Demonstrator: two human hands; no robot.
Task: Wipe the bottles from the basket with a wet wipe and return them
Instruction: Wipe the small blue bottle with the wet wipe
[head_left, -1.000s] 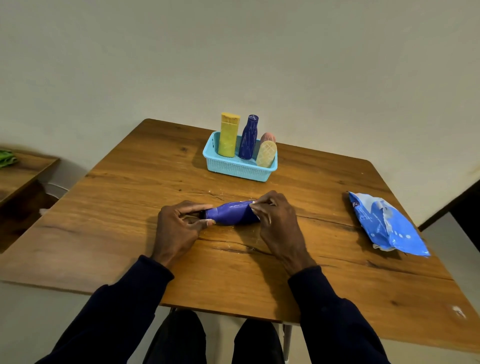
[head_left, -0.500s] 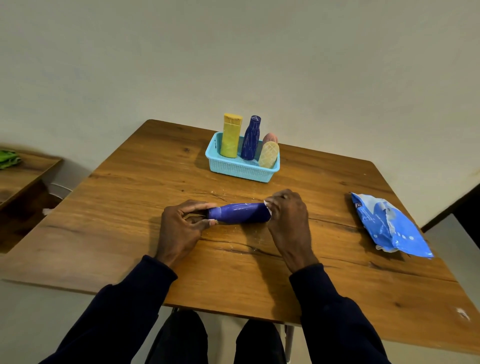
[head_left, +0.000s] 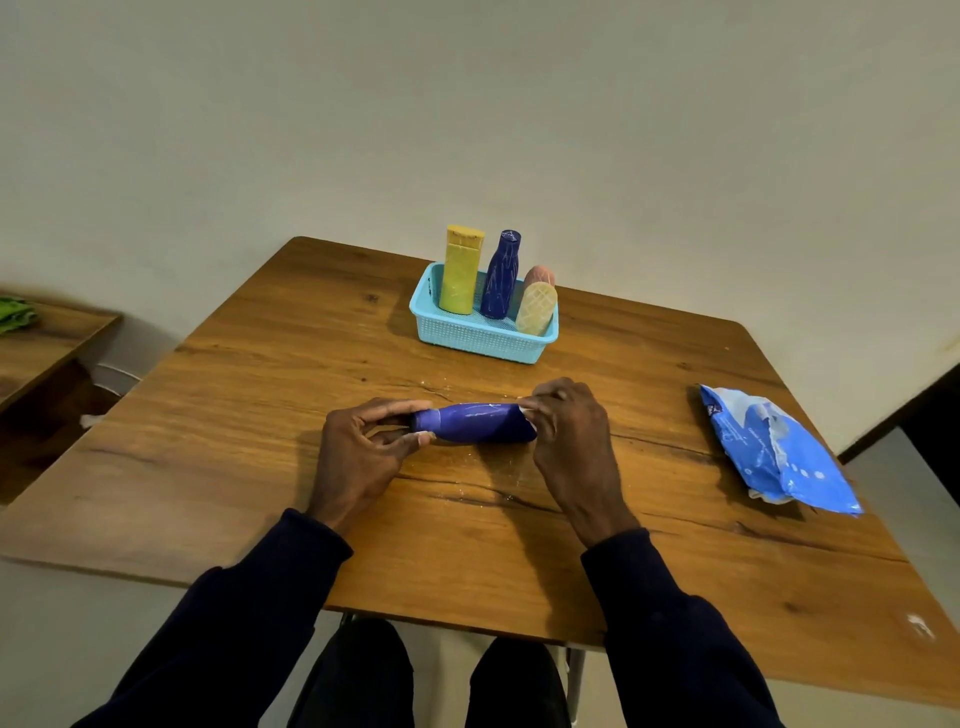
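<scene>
Wiping is under way: the left hand pinches the neck of the blue bottle lying mid desk, the right hand pinches a wet wipe against its base. Next it likely needs standing back in the basket by the far edge

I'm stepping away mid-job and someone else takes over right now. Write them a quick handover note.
Left hand: pinches the cap end of the blue bottle, held sideways.
Right hand: holds the wet wipe around its base end.
Basket: holds the yellow bottle, dark blue bottle, cream bottle and pink bottle; wipe pack lies at right.
Done: one bottle out, wiping under way.
Left: finish, return it; the others' state cannot be told.
</scene>
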